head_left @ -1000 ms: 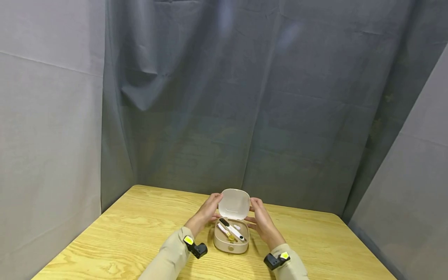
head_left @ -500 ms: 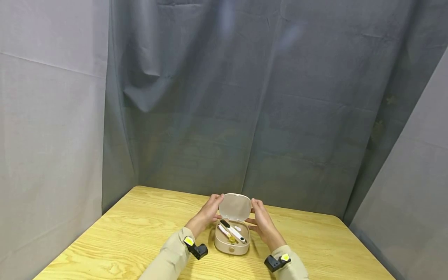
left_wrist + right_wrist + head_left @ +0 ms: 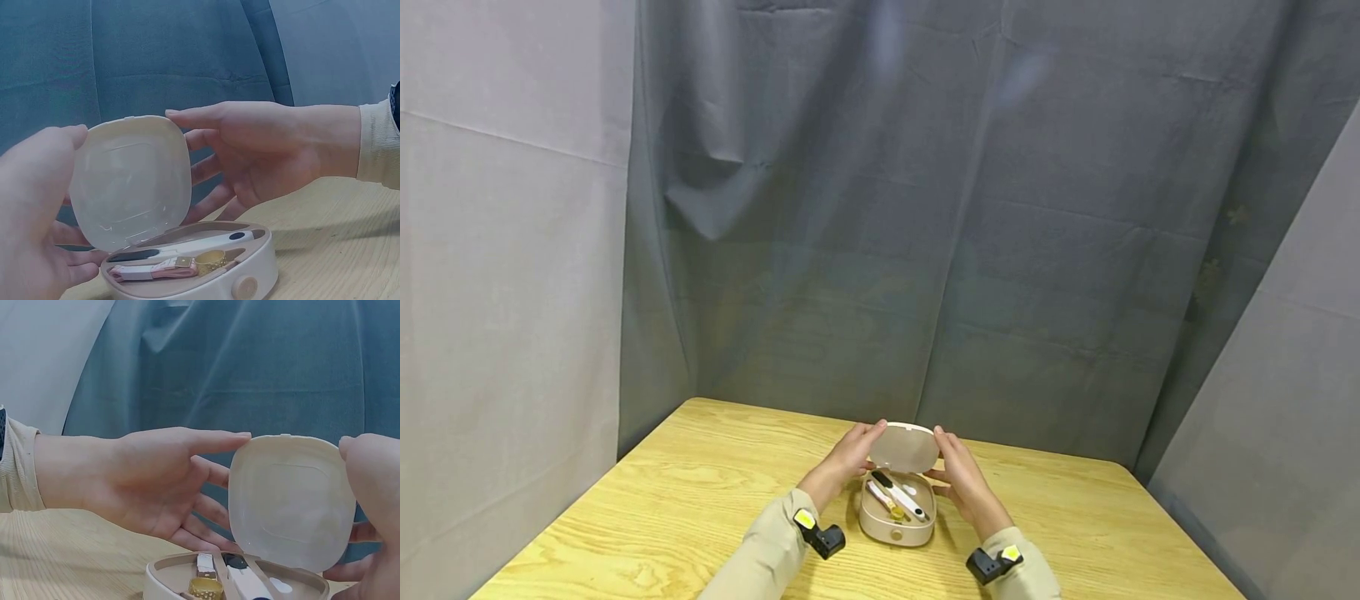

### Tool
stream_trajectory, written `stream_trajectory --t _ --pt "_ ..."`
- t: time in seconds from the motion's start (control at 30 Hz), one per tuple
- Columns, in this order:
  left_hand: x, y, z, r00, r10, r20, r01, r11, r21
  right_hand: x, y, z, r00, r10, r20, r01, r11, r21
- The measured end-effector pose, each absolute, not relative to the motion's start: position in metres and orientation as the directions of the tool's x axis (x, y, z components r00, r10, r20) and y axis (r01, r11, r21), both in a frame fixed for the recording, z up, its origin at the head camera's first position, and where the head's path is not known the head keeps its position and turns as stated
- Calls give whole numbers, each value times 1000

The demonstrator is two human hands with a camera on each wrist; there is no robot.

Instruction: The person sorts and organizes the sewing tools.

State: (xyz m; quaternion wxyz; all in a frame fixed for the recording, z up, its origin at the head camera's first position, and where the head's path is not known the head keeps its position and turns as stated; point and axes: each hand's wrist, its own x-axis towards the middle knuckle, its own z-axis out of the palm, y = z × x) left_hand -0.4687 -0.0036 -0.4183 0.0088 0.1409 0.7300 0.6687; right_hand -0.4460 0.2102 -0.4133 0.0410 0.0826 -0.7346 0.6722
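Observation:
A small beige sewing box (image 3: 897, 533) sits on the table, its hinged lid (image 3: 904, 451) raised and tilted toward me. My left hand (image 3: 847, 456) holds the lid's left edge, thumb at the top corner and fingers behind. On the other edge my right hand (image 3: 962, 475) holds it the same way, thumb tip at the upper corner. Inside the box lie a long white tool with a black end (image 3: 206, 242), a folded tape measure (image 3: 159, 270) and a gold thimble ring (image 3: 210, 262). A small white piece (image 3: 280, 585) lies in the right compartment.
The wooden table (image 3: 700, 500) reaches back to a grey curtain (image 3: 820, 250). Lighter cloth panels (image 3: 512, 292) hang at both sides. A round button (image 3: 244, 288) sits on the box's front wall.
The lid has tipped forward and down toward me, its top edge lower in the head view. Both hands have kept hold of it and lowered slightly; the box base stays put.

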Motion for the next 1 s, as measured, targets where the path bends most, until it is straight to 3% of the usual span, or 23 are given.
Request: stream_trajectory --t 0.73,1.0 --pt "-468 -10 -424 -931 309 193 209 20 978 -448 226 -418 -981 -127 147 -153 34 -988" --pt "-465 -13 -429 -926 332 178 184 -13 983 -452 231 -426 -972 -168 162 -155 -50 -987"
